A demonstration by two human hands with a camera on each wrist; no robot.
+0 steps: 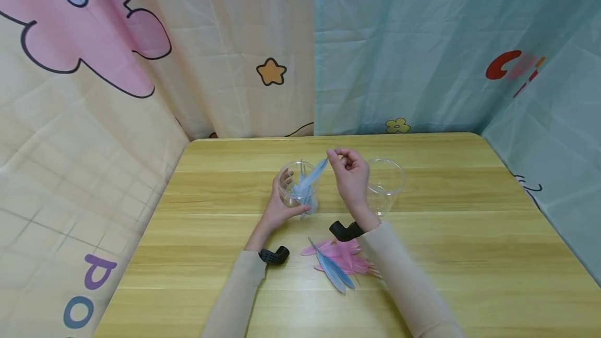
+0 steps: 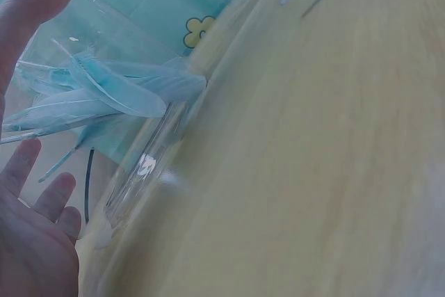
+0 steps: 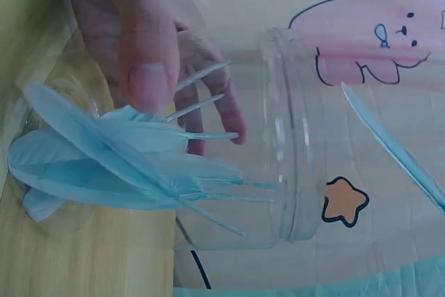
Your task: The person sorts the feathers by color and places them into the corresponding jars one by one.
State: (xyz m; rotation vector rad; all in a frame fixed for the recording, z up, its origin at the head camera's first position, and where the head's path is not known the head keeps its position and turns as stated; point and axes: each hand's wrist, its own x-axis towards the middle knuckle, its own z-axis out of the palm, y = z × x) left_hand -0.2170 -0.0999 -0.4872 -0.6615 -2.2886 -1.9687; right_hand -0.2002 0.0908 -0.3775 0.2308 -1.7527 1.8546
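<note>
My left hand (image 1: 277, 210) holds a clear plastic cup (image 1: 288, 195), thumb on the near side and fingers round the far side. Several pale blue feathers (image 3: 111, 158) stand inside it, quills pointing up towards the rim. Above the cup's right side, my right hand (image 1: 351, 173) pinches another blue feather (image 1: 315, 172) by its end between thumb and forefinger. This feather slants down to the left over the cup's mouth, overlapping the feathers inside in the head view. The right wrist view shows part of it beyond the rim, with the pinching fingers out of frame.
A second clear cup (image 1: 403, 181) stands to the right, partly behind my right hand and wrist. Nearer on the wooden table (image 1: 469, 233) lies a pile of pink feathers (image 1: 345, 254), with blue feathers (image 1: 334, 271) on top. Printed curtains (image 1: 399, 40) hang behind the table.
</note>
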